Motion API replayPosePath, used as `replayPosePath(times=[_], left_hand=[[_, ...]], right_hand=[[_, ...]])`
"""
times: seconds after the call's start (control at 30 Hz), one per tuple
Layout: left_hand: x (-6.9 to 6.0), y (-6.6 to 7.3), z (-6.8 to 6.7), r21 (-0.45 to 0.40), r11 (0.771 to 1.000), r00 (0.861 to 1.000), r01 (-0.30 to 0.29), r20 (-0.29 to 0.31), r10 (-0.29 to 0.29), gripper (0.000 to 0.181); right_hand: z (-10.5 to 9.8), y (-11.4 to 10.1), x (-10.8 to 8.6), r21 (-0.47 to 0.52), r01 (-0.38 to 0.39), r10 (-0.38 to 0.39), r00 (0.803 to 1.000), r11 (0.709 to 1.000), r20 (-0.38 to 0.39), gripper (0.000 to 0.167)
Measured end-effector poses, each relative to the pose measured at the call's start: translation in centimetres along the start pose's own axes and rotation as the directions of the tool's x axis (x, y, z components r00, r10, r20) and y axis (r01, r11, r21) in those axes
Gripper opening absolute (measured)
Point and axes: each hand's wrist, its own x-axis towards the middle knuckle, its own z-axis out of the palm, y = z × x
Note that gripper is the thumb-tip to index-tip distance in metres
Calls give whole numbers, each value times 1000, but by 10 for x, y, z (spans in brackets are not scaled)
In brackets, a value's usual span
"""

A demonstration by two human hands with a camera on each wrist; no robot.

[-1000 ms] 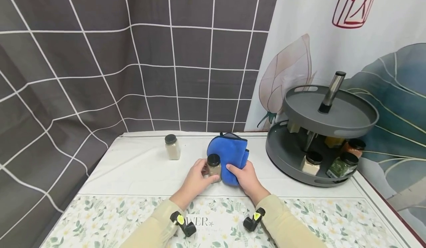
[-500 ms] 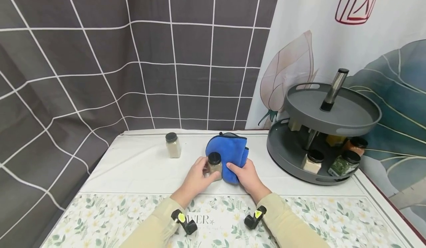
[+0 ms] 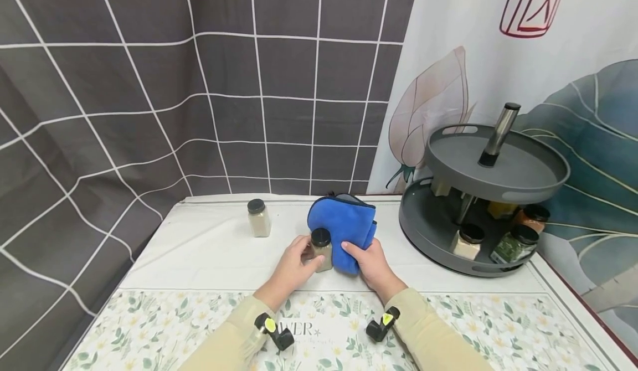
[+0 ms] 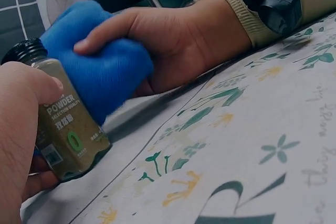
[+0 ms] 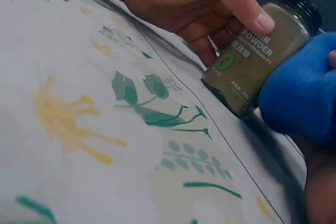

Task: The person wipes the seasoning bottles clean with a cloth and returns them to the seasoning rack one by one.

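Note:
My left hand (image 3: 294, 269) grips a square glass spice jar (image 3: 324, 256) with a black lid, thumb on its front and fingers behind it. Brownish powder fills the jar, and the word "POWDER" shows on its label in the left wrist view. A folded blue cloth (image 3: 340, 220) with black edging is pinched in my right hand (image 3: 375, 267), thumb on top. The cloth lies against the jar's right side. In the right wrist view the jar (image 5: 257, 56) leans slightly, its base near the tabletop; contact there is hard to tell.
A second black-lidded jar (image 3: 260, 224) of pale powder stands at the back left of the table. At the right is a grey two-tier turntable (image 3: 498, 163); its lower tier carries several jars, including a green one (image 3: 513, 248). A grey checked curtain (image 3: 219, 83) hangs behind.
The cloth and right hand have shifted slightly right against the jar. My left thumb has slid a little up and away from the jar's lower front. The jar stays about where it was.

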Motion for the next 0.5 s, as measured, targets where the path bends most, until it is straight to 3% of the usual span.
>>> replayPosePath(times=[0.13, 0.27, 0.33, 0.5], left_hand=[[-1, 1, -1, -7, 1000, 1000, 1, 7, -1, 47], [-2, 1, -1, -15, 1000, 1000, 1, 8, -1, 46], [-1, 1, -1, -18, 1000, 1000, 3, 8, -3, 47], [-1, 0, -1, -5, 1000, 1000, 18, 12, -18, 48]], right_hand=[[-2, 3, 1, -44, -2, 2, 1000, 999, 16, 56], [-4, 3, 0, 113, -11, 11, 1000, 994, -2, 62], [-3, 2, 1, 144, -14, 15, 1000, 989, -2, 64], [-2, 2, 2, 30, -26, 25, 999, 999, 28, 57]])
